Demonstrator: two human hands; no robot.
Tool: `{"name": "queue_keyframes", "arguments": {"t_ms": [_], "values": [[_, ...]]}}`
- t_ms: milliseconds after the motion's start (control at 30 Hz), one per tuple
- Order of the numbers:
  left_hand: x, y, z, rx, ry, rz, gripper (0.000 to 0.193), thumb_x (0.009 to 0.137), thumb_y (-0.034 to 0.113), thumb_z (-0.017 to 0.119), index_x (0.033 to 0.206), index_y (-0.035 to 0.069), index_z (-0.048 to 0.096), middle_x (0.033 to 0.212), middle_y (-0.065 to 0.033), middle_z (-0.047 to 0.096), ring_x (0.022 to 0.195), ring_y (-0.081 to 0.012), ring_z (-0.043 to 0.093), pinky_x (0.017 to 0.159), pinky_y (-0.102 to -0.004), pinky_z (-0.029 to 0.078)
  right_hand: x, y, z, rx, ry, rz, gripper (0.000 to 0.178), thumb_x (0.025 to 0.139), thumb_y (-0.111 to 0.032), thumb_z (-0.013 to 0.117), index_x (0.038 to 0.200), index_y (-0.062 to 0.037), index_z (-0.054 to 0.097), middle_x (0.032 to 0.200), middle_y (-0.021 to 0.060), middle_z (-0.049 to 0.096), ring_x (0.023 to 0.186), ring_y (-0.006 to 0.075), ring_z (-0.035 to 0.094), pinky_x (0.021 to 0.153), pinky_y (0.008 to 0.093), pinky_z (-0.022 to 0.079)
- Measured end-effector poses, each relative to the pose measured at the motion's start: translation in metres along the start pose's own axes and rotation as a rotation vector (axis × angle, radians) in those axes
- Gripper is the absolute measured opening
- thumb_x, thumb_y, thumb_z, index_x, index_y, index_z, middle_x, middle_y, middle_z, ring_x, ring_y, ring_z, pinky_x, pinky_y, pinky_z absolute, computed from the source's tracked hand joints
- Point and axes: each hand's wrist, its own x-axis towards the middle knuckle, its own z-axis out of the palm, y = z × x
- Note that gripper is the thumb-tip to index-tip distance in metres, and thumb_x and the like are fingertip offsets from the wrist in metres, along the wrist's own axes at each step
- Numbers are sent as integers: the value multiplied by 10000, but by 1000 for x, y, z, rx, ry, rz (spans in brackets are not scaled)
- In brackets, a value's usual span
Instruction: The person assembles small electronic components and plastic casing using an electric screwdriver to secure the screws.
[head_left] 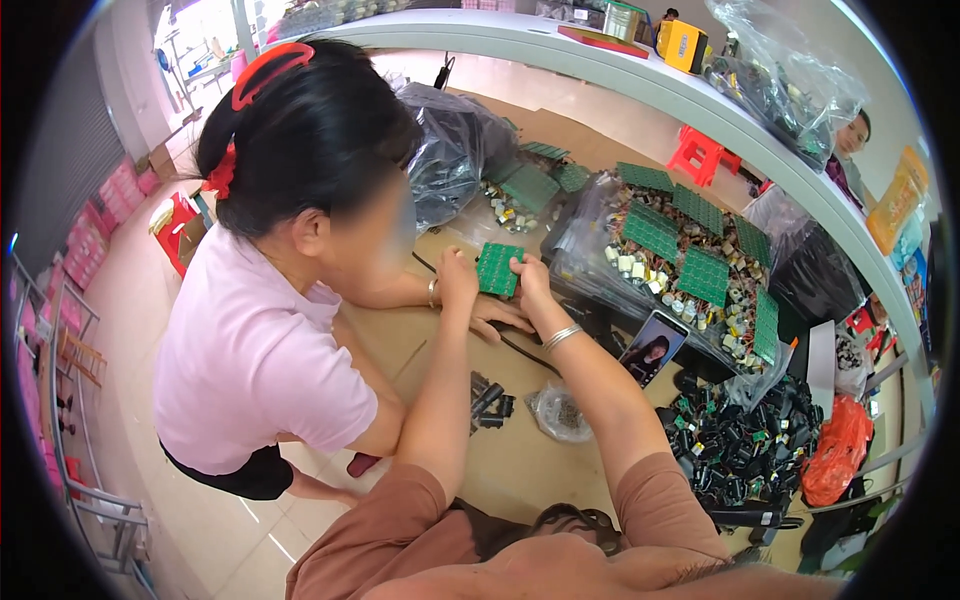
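Observation:
A green circuit board panel [497,270] is held up over the brown table by both my hands. My left hand [458,277] is closed at its left edge, the fingertips partly hidden. On its right edge, my right hand [534,280] pinches the panel with the thumb on top. Just below the panel, a co-worker's hand [500,314] lies flat on the table. Nearer to me are a few black cylindrical parts [490,402] and a clear plastic bag [560,413] of small pieces.
A co-worker in a pink shirt [260,350] leans in at my left. Beyond my right hand sits a plastic-lined heap of wired parts [625,265] topped with green panels [651,232]. A phone [655,347] stands before it. Black parts [740,440] pile up nearer. A white shelf [480,32] arches across the back.

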Motion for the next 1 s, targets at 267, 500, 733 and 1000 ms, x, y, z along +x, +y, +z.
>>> {"name": "queue_keyframes", "arguments": {"t_ms": [267,500,733,1000], "values": [[20,-26,57,124,-760,-369,476,933,370,358,1023,-13,627,1067,-290,566,1046,-428,525,908,-468,400,31,28,-5,-186,257,-251,324,921,-240,449,854,33,610,785,115,634,733,234,588,708,368,439],[27,-1,52,-122,-757,-707,442,944,324,410,1091,-52,591,1072,-218,617,962,-317,582,864,-395,418,36,28,10,-431,456,-411,394,933,-264,402,797,61,579,716,202,606,674,303,585,679,397,430],[37,-14,53,-166,-855,-854,458,963,357,408,1103,-48,570,1113,-185,594,977,-253,554,883,-359,395,41,37,16,-220,385,-426,368,935,-237,396,795,46,585,690,151,610,629,239,568,656,366,435],[37,-10,53,-251,-920,-918,432,971,352,391,1083,-25,569,1036,-160,624,891,-231,588,839,-348,435,37,38,8,-74,340,-377,370,940,-250,419,783,33,596,686,84,616,631,150,550,633,325,437]]}}
